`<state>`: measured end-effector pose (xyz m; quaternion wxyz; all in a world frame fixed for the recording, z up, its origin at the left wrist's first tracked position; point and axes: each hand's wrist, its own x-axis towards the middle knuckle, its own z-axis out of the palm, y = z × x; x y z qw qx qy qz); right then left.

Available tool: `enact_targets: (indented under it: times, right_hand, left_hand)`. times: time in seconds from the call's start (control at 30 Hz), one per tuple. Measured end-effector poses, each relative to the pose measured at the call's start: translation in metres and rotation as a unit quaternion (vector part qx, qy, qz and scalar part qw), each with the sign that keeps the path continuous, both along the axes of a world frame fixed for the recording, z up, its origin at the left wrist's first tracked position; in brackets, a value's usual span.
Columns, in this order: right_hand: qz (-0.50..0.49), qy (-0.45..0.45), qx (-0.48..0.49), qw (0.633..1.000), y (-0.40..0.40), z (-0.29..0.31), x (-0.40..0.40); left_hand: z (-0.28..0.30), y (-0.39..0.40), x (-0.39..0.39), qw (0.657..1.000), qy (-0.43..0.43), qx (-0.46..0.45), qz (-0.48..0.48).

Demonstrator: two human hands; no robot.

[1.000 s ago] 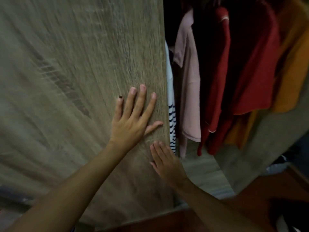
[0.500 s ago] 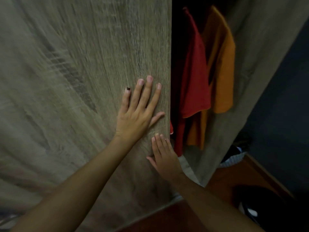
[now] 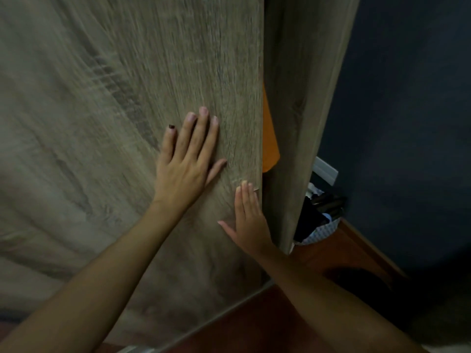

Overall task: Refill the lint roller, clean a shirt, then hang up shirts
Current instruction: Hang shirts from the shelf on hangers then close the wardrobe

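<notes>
A wood-grain sliding wardrobe door (image 3: 114,123) fills the left and middle of the view. My left hand (image 3: 186,161) presses flat on it with straight, spread fingers. Just below and to the right, my right hand (image 3: 248,217) lies flat against the door near its right edge. In the narrow gap beside that edge only a strip of an orange shirt (image 3: 270,141) shows. The other hung shirts are hidden behind the door.
The wardrobe's side panel (image 3: 305,98) stands right of the gap. Beyond it a dark blue wall (image 3: 407,110) rises, with a basket of dark items (image 3: 319,217) at its foot on the reddish-brown floor (image 3: 254,319).
The door has slid to the right under both hands. The gap has narrowed, so the pink, striped and red shirts have gone from sight and only an orange strip shows.
</notes>
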<state>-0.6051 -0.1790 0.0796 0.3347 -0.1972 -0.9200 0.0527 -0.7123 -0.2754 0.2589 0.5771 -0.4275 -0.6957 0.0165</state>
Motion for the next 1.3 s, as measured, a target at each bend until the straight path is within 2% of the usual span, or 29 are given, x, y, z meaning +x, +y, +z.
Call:
enact_targets:
  times: [0.17, 0.27, 0.4, 0.57, 0.77, 1.03, 1.3]
  right_hand:
    - [-0.029, 0.035, -0.024, 0.999, 0.023, 0.01, 0.009]
    - [-0.027, 0.086, 0.041, 0.995, 0.033, 0.026, 0.007]
    - [0.038, 0.14, 0.109, 0.983, 0.058, 0.043, -0.009]
    - [0.042, 0.155, 0.14, 0.977, 0.098, 0.031, -0.012]
    - [0.047, 0.195, 0.148, 0.968, 0.111, 0.027, -0.018]
    - [0.057, 0.206, 0.152, 0.965, 0.111, 0.027, -0.017]
    - [0.063, 0.179, 0.166, 0.968, 0.114, 0.024, -0.013]
  left_hand:
    - [-0.003, 0.045, 0.011, 1.0, 0.022, 0.017, -0.005]
    - [-0.008, 0.066, 0.015, 0.998, 0.026, 0.054, -0.005]
    - [-0.008, 0.091, 0.024, 0.995, -0.014, 0.099, 0.015]
    - [-0.009, 0.119, 0.032, 0.995, -0.019, 0.099, 0.029]
    - [-0.009, 0.13, 0.034, 0.995, -0.003, 0.098, 0.031]
    - [-0.011, 0.129, 0.034, 0.995, 0.028, 0.091, 0.041]
    - [-0.011, 0.129, 0.033, 0.994, 0.033, 0.097, 0.047]
